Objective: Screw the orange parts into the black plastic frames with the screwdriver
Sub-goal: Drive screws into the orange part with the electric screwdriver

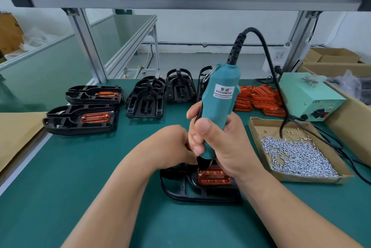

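The right hand (218,147) grips the electric screwdriver (216,103) over the orange part (214,177) in the black frame (180,189); the left hand (170,145) curls beside, its hold hidden.

Frame (200,189) near centre, screw tray (259,127) right, finished frames (80,119) far left.

Two bare forearms come up from the lower edge of the frame, the left forearm (112,197) and the right forearm (291,211). The left hand (170,145) and right hand (218,147) are bare too. The right thumbnail (203,125), near centre frame, is short and rounded.
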Demonstrator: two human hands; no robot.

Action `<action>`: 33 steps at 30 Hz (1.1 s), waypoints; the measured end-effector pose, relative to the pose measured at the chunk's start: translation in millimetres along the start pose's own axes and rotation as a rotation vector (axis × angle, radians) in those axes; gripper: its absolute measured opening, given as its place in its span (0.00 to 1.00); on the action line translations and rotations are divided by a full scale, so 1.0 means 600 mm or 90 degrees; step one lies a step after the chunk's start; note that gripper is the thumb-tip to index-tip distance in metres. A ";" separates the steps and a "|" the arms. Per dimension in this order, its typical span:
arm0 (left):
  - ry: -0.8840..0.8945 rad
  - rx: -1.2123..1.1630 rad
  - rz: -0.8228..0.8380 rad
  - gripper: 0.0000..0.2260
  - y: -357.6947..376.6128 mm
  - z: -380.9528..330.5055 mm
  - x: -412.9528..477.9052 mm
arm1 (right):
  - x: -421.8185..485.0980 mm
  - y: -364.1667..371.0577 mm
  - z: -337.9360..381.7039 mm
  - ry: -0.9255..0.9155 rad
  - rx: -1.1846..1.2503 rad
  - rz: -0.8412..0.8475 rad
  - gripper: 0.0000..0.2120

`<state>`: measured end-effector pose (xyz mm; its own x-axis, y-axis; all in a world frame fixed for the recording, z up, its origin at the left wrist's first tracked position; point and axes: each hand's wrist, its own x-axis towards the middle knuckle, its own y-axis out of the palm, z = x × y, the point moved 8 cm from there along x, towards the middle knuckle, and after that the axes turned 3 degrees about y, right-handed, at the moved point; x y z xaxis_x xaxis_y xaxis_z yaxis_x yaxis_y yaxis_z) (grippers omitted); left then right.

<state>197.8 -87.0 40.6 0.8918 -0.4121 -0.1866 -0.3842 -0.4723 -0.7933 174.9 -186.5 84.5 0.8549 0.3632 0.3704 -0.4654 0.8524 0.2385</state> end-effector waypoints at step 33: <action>0.064 0.127 -0.020 0.05 0.008 -0.045 -0.020 | -0.016 0.011 0.040 -0.084 -0.111 0.017 0.19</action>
<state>178.9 -105.2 54.8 0.8707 -0.4796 -0.1087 -0.2926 -0.3275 -0.8984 158.0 -193.4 103.9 0.8003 0.3435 0.4915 -0.4305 0.8997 0.0721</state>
